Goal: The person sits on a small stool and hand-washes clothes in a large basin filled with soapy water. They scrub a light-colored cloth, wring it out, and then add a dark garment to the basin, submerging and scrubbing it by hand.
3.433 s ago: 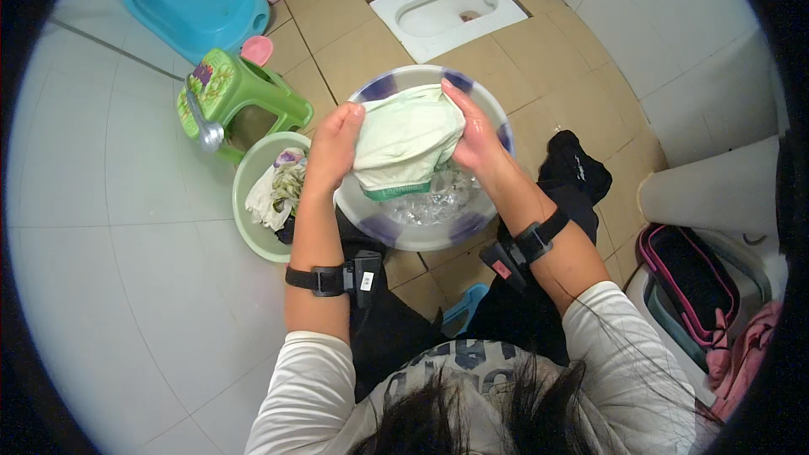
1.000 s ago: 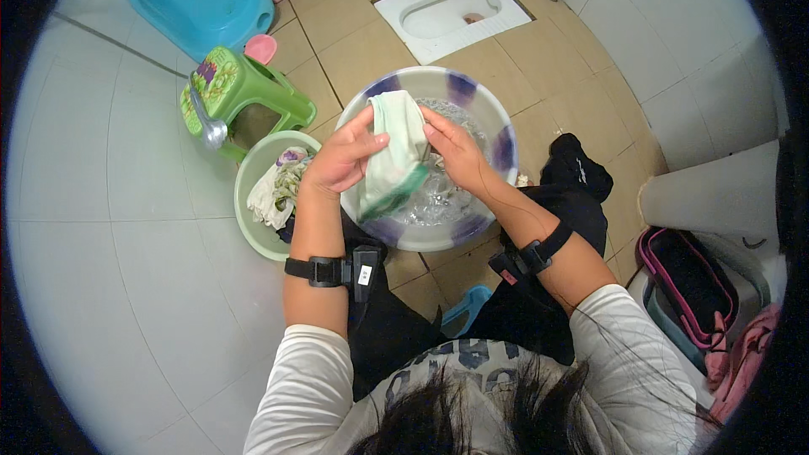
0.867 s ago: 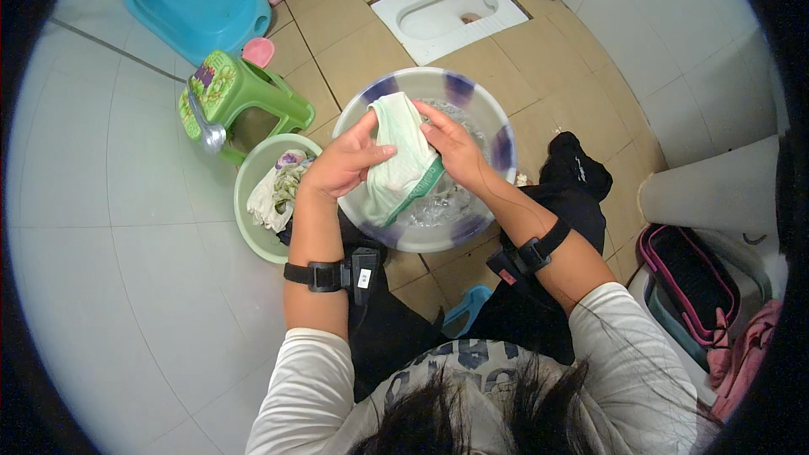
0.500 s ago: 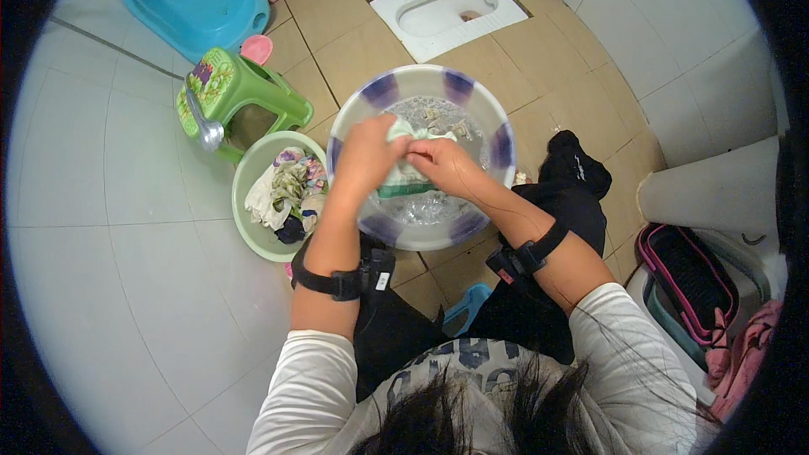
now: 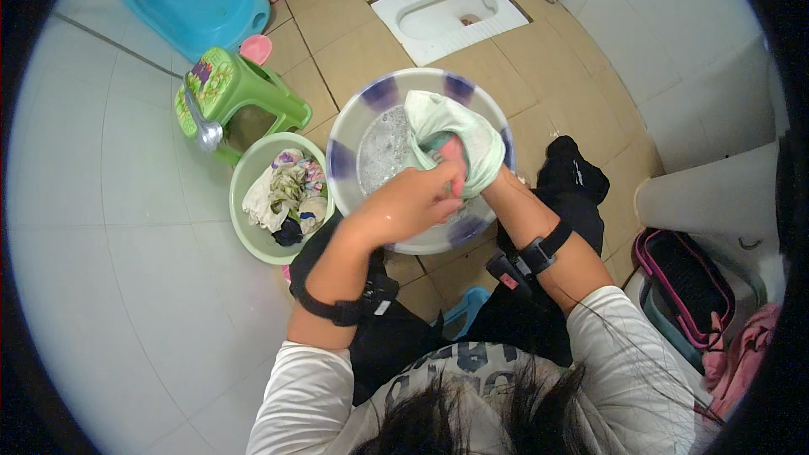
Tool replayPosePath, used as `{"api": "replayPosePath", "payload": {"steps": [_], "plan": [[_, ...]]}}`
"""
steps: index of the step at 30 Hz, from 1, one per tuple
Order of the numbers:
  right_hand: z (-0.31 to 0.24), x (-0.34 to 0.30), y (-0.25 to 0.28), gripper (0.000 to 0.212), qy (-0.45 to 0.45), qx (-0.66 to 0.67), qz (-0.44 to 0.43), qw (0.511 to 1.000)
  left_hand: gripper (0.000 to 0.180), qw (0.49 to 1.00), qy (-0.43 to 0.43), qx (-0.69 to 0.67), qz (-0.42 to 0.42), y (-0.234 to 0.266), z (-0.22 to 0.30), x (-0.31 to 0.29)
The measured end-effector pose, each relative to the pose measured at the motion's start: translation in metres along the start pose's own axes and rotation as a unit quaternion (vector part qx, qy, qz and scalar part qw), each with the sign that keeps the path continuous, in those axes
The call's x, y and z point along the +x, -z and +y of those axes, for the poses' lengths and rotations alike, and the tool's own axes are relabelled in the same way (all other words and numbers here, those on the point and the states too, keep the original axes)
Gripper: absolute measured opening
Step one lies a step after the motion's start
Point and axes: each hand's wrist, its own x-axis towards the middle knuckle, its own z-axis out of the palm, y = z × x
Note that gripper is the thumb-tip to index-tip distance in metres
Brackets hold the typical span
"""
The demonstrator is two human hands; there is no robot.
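A person in a white-sleeved top (image 5: 480, 366) and black trousers (image 5: 396, 307) is bending over a wash basin (image 5: 344, 156), each forearm bearing a black strap with a small dark device, while a blue plastic piece (image 5: 463, 310) is showing between the legs. To the right, a black, pink-trimmed item (image 5: 684, 286) is leaning near a pink cloth (image 5: 750, 350). The left hand (image 5: 411, 206) is reaching across to the near side of a pale green garment (image 5: 479, 143), its fingers curling at the opening; blur is leaving it unclear whether they are grasping the fabric. The right hand (image 5: 454, 158) is resting mostly inside the garment, reddish skin showing in the opening, and whether its fingers are clenched or loose cannot be told. The garment is hanging around that hand above the bubbly water (image 5: 383, 152) in the white and purple basin. Just beside it on the left, a light green tub (image 5: 238, 209) is holding crumpled clothes (image 5: 289, 185). Beyond, a green stool (image 5: 221, 88) is supporting a silver shower head (image 5: 209, 135), a pink bowl (image 5: 256, 49) is sitting by a blue tub (image 5: 198, 0), and a white squat toilet (image 5: 430, 21) is lying set in the tan tiled floor (image 5: 560, 76).
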Motion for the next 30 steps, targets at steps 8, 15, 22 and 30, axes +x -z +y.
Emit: {"api": "replayPosePath", "payload": {"steps": [8,15,22,30], "plan": [[-0.036,0.006,-0.023,0.034,-0.126,0.25,-0.087,0.956,0.024,0.945,0.05,-0.212,0.243,0.042,-0.056,0.011],[-0.028,0.001,-0.006,0.035,-0.15,0.273,-0.134,0.941,0.026,0.956,0.016,-0.243,0.161,0.03,-0.05,0.018],[-0.025,0.002,-0.003,0.036,-0.158,0.189,-0.131,0.96,0.022,0.899,0.055,-0.344,0.267,0.042,-0.064,0.012],[-0.019,0.002,0.004,0.031,-0.297,0.036,-0.033,0.954,0.026,0.845,0.009,-0.348,0.406,0.044,-0.049,0.014]]}}
